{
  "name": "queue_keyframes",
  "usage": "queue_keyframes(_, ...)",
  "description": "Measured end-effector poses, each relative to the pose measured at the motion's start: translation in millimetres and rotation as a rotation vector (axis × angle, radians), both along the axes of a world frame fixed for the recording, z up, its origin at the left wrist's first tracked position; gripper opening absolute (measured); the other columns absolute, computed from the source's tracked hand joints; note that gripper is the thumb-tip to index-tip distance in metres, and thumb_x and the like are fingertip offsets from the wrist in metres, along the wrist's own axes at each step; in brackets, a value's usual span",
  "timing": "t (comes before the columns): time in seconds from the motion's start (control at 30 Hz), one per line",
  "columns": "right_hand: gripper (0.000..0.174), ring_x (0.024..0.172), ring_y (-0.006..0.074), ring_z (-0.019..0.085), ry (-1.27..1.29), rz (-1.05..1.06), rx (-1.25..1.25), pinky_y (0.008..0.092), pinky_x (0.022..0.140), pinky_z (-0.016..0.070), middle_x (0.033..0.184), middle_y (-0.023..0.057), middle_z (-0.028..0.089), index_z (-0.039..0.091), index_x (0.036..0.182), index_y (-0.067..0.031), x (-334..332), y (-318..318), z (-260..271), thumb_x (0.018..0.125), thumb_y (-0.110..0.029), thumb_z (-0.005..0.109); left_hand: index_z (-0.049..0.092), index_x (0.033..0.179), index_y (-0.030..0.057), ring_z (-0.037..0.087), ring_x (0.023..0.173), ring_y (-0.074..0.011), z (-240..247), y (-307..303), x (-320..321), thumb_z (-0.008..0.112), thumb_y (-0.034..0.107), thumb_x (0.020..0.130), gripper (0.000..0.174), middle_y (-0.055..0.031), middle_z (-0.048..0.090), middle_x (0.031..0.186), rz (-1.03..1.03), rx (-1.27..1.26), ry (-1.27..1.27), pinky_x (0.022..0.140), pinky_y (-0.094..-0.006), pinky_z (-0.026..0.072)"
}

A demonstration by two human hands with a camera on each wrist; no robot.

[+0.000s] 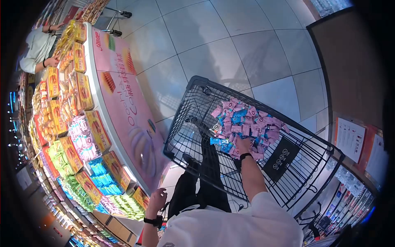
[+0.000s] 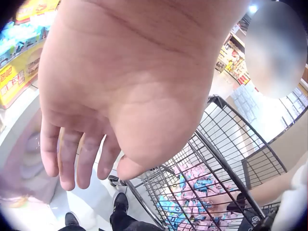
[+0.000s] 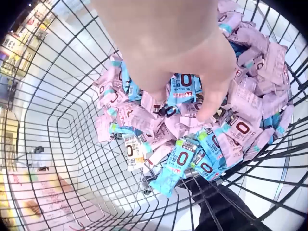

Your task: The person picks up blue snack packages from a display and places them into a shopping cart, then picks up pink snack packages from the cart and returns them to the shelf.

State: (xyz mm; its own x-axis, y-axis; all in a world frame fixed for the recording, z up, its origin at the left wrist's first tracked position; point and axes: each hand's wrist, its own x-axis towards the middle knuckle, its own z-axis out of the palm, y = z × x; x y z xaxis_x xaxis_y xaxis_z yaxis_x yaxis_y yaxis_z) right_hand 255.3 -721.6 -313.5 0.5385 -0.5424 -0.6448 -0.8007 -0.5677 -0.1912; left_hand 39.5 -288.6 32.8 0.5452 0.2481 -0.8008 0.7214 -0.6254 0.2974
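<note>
A heap of pink and blue wrapped packets [image 1: 257, 123] lies in the wire shopping cart [image 1: 181, 119]. My right hand [image 1: 243, 145] reaches down into the heap; in the right wrist view the hand [image 3: 178, 72] has its fingers among the packets, beside a blue packet [image 3: 184, 87], and whether it grips one is unclear. My left hand [image 1: 157, 200] hangs outside the cart by the display shelf, holding nothing. In the left wrist view its palm [image 2: 120, 86] shows, with fingers loosely hanging.
Left of the cart stands a curved display [image 1: 123, 94] with boxed packets [image 1: 105, 177] in several colours. Another person's arm [image 1: 51, 61] reaches over its far end. Signs [image 1: 349, 138] stand at the right, and tiled floor [image 1: 205, 45] stretches ahead.
</note>
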Motion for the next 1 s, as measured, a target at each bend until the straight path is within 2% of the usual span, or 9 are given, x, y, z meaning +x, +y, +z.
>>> queue_keyframes(0.1, 0.067, 0.103, 0.0362, 0.072, -0.014, -0.034, -0.152, 0.0464, 0.079, 0.0622, 0.113, 0.027, 0.07, 0.06, 0.122, 0.0141, 18, 3, 22, 0.083, -0.037, 0.077, 0.072, 0.116, -0.0007, 0.073, 0.079, -0.0327, -8, -4, 8, 0.069, 0.015, 0.092, 0.029, -0.0198, 0.075, 0.093, 0.027, -0.014, -0.014, 0.074, -0.0405, 0.0575)
queue_keyframes(0.2, 0.067, 0.1, 0.0318, 0.072, 0.185, -0.366, 0.303, 0.0438, 0.066, 0.0638, 0.119, 0.0227, 0.068, 0.059, 0.123, 0.0143, 40, -3, 42, 0.083, -0.035, 0.079, 0.07, 0.116, -0.0008, 0.073, 0.084, -0.0367, -15, -3, 13, 0.068, 0.015, 0.091, 0.03, -0.0227, 0.073, 0.103, 0.017, -0.048, 0.016, 0.08, -0.0442, 0.0573)
queue_keyframes(0.27, 0.056, 0.091, 0.0268, 0.072, 0.133, -0.374, 0.136, 0.0406, 0.061, 0.0641, 0.112, 0.0179, 0.07, 0.063, 0.118, 0.0115, 35, -3, 49, 0.083, -0.029, 0.08, 0.07, 0.116, -0.0004, 0.073, 0.086, -0.0373, -17, -1, 15, 0.068, 0.016, 0.091, 0.03, -0.0226, 0.073, 0.102, -0.001, -0.04, -0.011, 0.08, -0.0448, 0.0572)
queue_keyframes(0.43, 0.033, 0.072, 0.0152, 0.067, 0.385, -0.338, 0.607, 0.0314, 0.05, 0.0536, 0.083, 0.0102, 0.071, 0.066, 0.103, -0.0005, 35, -17, 102, 0.082, -0.023, 0.079, 0.069, 0.118, 0.0015, 0.072, 0.093, -0.0398, -1, -1, 26, 0.068, 0.018, 0.092, 0.031, -0.023, 0.072, 0.103, 0.011, -0.042, -0.067, 0.084, -0.0463, 0.0567)
queue_keyframes(0.53, 0.032, 0.052, 0.019, 0.062, 0.47, 0.016, 0.827, 0.0339, 0.043, 0.0469, 0.073, 0.0075, 0.067, 0.067, 0.094, 0.0014, 57, 11, 178, 0.078, -0.021, 0.083, 0.068, 0.118, 0.0038, 0.071, 0.093, -0.0412, -7, 9, 25, 0.069, 0.021, 0.091, 0.033, -0.0228, 0.072, 0.103, -0.076, 0.025, -0.21, 0.083, -0.0475, 0.0563)
queue_keyframes(0.63, 0.034, 0.072, 0.014, 0.067, 0.362, 0.343, 0.819, 0.0326, 0.054, 0.0529, 0.089, 0.0101, 0.072, 0.067, 0.104, -0.0026, 60, 70, 298, 0.081, -0.022, 0.083, 0.067, 0.117, 0.0022, 0.071, 0.089, -0.0375, 21, 7, 46, 0.071, 0.017, 0.091, 0.031, -0.0211, 0.072, 0.102, -0.078, -0.017, -0.357, 0.077, -0.0454, 0.0572)
queue_keyframes(0.7, 0.037, 0.079, 0.0213, 0.073, -0.235, 0.67, 0.756, 0.0354, 0.072, 0.0583, 0.09, 0.0117, 0.074, 0.069, 0.103, -0.0001, 48, 111, 373, 0.077, -0.021, 0.085, 0.067, 0.12, 0.0006, 0.072, 0.086, -0.0318, 46, 2, 62, 0.071, 0.014, 0.092, 0.031, -0.0195, 0.072, 0.103, 0.066, -0.146, -0.53, 0.075, -0.0403, 0.0575)
queue_keyframes(0.8, 0.044, 0.093, 0.0231, 0.074, -0.327, 0.767, 0.809, 0.0338, 0.085, 0.0573, 0.098, 0.0143, 0.076, 0.069, 0.109, 0.0016, 27, 159, 448, 0.076, -0.022, 0.086, 0.064, 0.127, 0.0, 0.071, 0.085, -0.0233, 104, -6, 77, 0.067, 0.013, 0.098, 0.032, -0.0151, 0.073, 0.097, 0.163, -0.198, -0.647, 0.076, -0.0345, 0.0561)
queue_keyframes(1.0, 0.04, 0.08, 0.0097, 0.068, -0.096, 0.858, 1.162, 0.0245, 0.054, 0.0517, 0.089, 0.0069, 0.07, 0.062, 0.123, 0.0047, -25, 255, 519, 0.089, -0.009, 0.078, 0.064, 0.129, 0.0011, 0.07, 0.092, -0.0196, 170, -1, 34, 0.064, 0.014, 0.101, 0.031, -0.0132, 0.072, 0.108, 0.317, -0.354, -0.889, 0.083, -0.0325, 0.056)
